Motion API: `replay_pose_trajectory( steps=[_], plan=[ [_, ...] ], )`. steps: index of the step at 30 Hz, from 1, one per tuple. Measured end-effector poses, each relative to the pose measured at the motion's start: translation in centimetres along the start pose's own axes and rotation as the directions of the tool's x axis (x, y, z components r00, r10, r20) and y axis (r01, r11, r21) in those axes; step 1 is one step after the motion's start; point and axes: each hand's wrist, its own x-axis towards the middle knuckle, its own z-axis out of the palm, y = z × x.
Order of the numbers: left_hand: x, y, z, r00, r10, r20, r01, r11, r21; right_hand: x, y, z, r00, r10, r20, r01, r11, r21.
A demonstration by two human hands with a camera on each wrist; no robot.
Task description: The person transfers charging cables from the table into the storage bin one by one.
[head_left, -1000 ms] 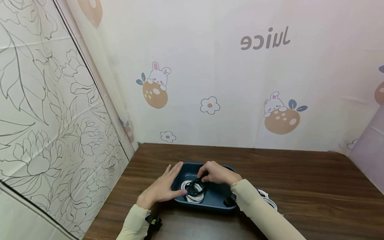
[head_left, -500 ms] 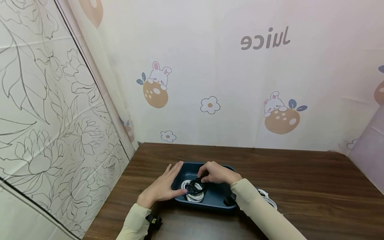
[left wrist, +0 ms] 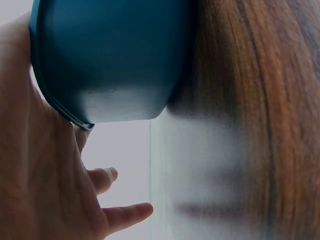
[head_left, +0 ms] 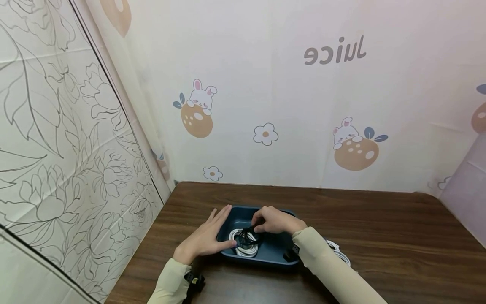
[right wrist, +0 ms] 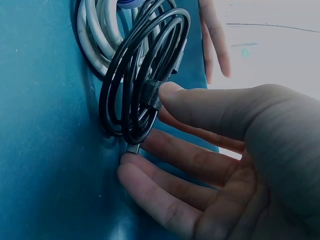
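Note:
A dark blue tray (head_left: 273,250) stands on the wooden table, holding two cables. My left hand (head_left: 206,235) rests along its left rim, fingers stretched out and thumb reaching over the near left edge. In the left wrist view the palm lies against the tray's rim, with two fingers spread past its end. My right hand (head_left: 276,220) is inside the tray, pinching a coiled black cable (right wrist: 131,75) between thumb and fingers at its dark strap (right wrist: 151,94). The black coil lies over a coiled white cable (head_left: 247,252) at the tray's left end.
Another white cable (head_left: 343,256) lies on the table right of the tray, partly hidden by the right sleeve (head_left: 334,268). A printed curtain (head_left: 296,84) hangs behind the table's (head_left: 387,228) far edge, and a flower-patterned panel (head_left: 76,169) stands at the left.
My right hand has shifted very slightly to the right, still gripping the black cable. The left hand and the tray have stayed in place.

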Motion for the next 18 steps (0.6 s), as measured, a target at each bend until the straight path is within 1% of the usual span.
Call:
replay_pose_trajectory(
  steps=[9, 18],
  plan=[
    [-0.02, 0.03, 0.16, 1.000, -0.013, -0.001, 0.013, 1.000, 0.006, -0.24, 0.19, -0.21, 1.000, -0.006, -0.005, 0.006, 1.000, 0.008],
    [-0.03, 0.17, 0.04, 1.000, -0.020, -0.001, 0.020, 1.000, 0.002, -0.55, -0.13, -0.80, 1.000, 0.012, -0.015, -0.012, 1.000, 0.019]
  ],
)
